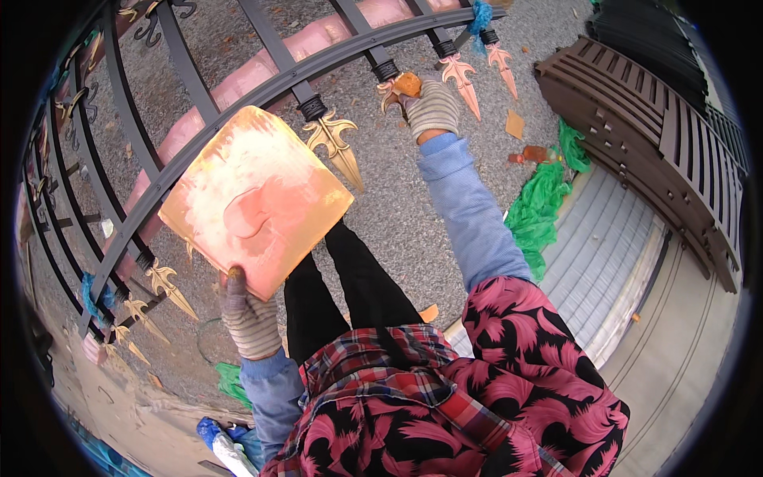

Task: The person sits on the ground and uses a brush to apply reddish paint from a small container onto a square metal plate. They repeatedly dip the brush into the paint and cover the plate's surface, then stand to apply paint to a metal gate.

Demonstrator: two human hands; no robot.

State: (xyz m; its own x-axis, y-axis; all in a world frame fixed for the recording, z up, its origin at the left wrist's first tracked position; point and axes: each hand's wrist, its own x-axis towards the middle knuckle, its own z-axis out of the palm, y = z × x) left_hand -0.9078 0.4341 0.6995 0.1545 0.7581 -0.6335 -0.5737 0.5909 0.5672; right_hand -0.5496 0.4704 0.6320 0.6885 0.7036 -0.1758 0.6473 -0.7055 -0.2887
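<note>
Gripping a paint-smeared square board at lower centre, the gloved left hand shields the ground, while at upper centre the gloved right hand, closed on a small brush, gilds a spear finial of the black fence; presumably the neighbouring finial follows, needing the board repositioned.

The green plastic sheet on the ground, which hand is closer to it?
Right. The right hand is up at a gold spear tip, left of the green plastic sheet; the left hand holds the square board, farther left.

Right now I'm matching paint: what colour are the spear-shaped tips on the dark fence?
Gold, on the spear tips of the fence; head view shows it.
</note>
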